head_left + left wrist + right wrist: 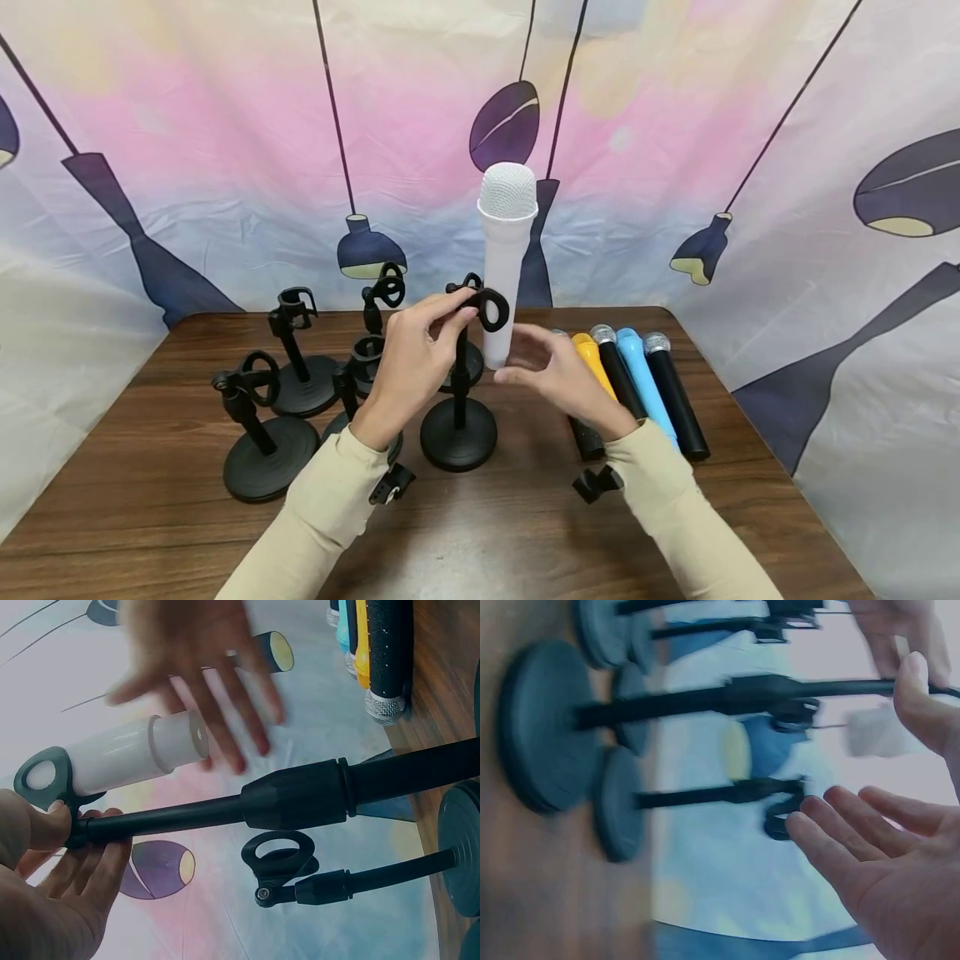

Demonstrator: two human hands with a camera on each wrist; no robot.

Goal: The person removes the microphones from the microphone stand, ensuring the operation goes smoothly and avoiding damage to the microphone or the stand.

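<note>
A white microphone (501, 267) stands nearly upright in the ring clip of a black microphone stand (459, 437), its mesh head at the top. My left hand (408, 358) pinches the top of that stand just beside the clip, thumb on the near side. Close to the microphone's lower end is my right hand (551, 375), fingers spread and loosely bent. The left wrist view shows a gap between the right hand (199, 675) and the stand's pole (300, 795), with the microphone's bottom end (184, 739) overlapping the fingers.
Several other black stands (270, 458) with round bases and ring clips stand on the left and behind. To the right lie several microphones: yellow (594, 360), light blue (647, 387) and black (677, 400). A patterned cloth (247, 233) hangs behind the wooden table (150, 467).
</note>
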